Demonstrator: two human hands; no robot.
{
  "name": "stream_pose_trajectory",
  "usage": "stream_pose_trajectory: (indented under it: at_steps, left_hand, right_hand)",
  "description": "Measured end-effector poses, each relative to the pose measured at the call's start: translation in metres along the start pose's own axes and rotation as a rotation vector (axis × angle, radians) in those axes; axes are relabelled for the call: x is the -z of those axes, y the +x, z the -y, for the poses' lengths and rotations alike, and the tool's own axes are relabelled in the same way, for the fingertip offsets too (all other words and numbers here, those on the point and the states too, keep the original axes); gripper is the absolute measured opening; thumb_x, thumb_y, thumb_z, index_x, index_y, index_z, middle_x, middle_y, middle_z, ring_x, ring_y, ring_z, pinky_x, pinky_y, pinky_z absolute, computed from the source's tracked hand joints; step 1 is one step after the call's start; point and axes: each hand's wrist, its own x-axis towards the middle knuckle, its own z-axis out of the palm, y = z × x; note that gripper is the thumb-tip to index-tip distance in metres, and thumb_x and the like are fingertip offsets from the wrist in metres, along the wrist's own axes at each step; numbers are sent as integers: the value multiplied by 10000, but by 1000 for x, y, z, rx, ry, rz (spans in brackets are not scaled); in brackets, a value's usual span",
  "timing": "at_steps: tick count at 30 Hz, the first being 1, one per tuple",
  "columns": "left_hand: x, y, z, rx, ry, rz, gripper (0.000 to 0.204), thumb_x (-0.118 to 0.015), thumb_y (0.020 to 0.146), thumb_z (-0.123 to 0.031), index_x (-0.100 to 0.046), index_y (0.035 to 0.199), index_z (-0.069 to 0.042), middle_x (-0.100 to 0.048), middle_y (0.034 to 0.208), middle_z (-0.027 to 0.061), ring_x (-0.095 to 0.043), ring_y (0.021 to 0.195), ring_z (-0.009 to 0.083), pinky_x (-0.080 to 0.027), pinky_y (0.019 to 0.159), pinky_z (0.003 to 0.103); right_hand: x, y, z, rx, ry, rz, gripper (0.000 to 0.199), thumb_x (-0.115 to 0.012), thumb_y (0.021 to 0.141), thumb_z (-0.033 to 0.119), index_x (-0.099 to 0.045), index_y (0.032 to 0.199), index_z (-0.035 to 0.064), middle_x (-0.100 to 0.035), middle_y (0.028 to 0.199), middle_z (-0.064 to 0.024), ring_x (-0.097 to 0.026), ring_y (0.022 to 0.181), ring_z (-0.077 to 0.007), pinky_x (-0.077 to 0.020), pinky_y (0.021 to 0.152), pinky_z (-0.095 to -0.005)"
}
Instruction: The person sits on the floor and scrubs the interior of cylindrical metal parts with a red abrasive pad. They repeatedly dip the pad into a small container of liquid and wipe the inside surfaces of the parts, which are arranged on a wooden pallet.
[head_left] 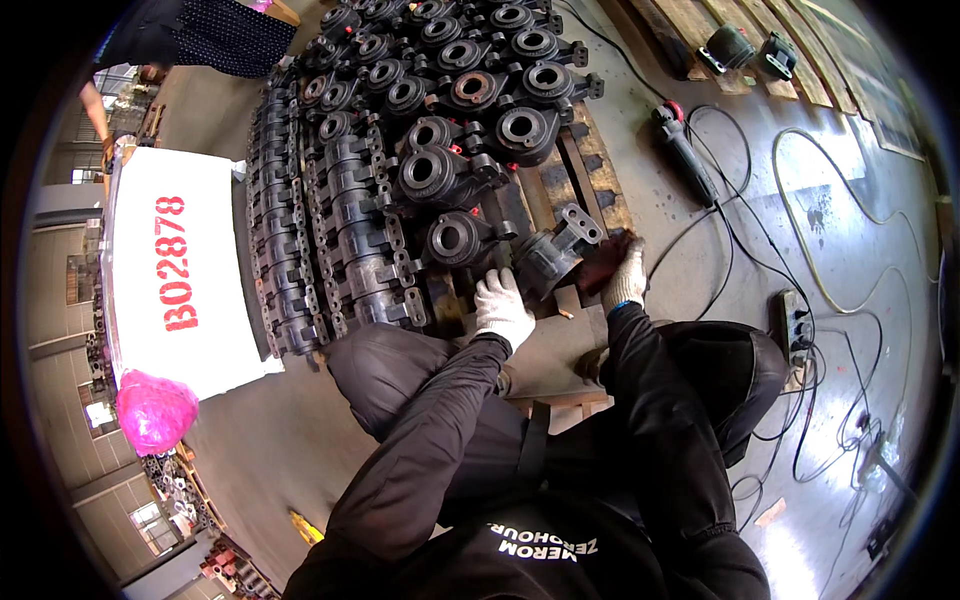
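A dark grey cast-metal housing with a rounded body and a two-holed flange [553, 258] lies tilted at the near edge of a worn wooden pallet [603, 180], between the person's hands. The left hand [503, 308], in a white knit glove, is just beside its near left side, fingers slightly apart; I cannot tell whether they grip it. The right hand [628, 278], gloved alike, bends its fingers against a dark reddish-brown piece, perhaps cloth [603, 264], beside the housing; how firmly they close, I cannot tell.

Work on this housing appears under way, probably a wipe or surface handling. Many black ring-topped castings [440, 175] crowd the pallet, and two long rows of dark castings nested on their sides [355, 220] line its left. Which are finished and which remain, their look does not settle.

Right of the pallet, a dark angle grinder with a red part [685, 160] lies on the smooth grey floor [740, 225], among cables and a black power strip [795, 325]. Two more castings [728, 47] sit on slatted wood beyond. Leftward are a white panel with red lettering [205, 270], a pink plastic-wrapped bundle [157, 412] and, farther up, another person in dark clothes [225, 38].
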Motion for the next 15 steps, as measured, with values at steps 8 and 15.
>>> stream_pose_trajectory:
  at_steps: [8, 15]
  left_hand:
    - [7, -3, 13, 77, -36, 99, 862, -865, 649, -238, -415, 1344, 4, -480, 1323, 237, -522, 1175, 440, -475, 1011, 516]
    - [12, 12, 27, 44, -22, 135, 860, -844, 661, -240, -403, 1356, 6, -462, 1360, 257, -501, 1235, 464, -465, 1052, 517]
  right_hand:
    - [-95, -55, 40, 59, -514, 312, 318, -653, 1027, 149, -656, 1318, 21, -710, 1179, -37, -652, 1043, -127, -517, 950, -279]
    - [-79, -40, 30, -68, -359, 161, 303, -611, 1066, 260, -680, 1247, 27, -721, 1081, -32, -672, 962, -140, -544, 873, -291]
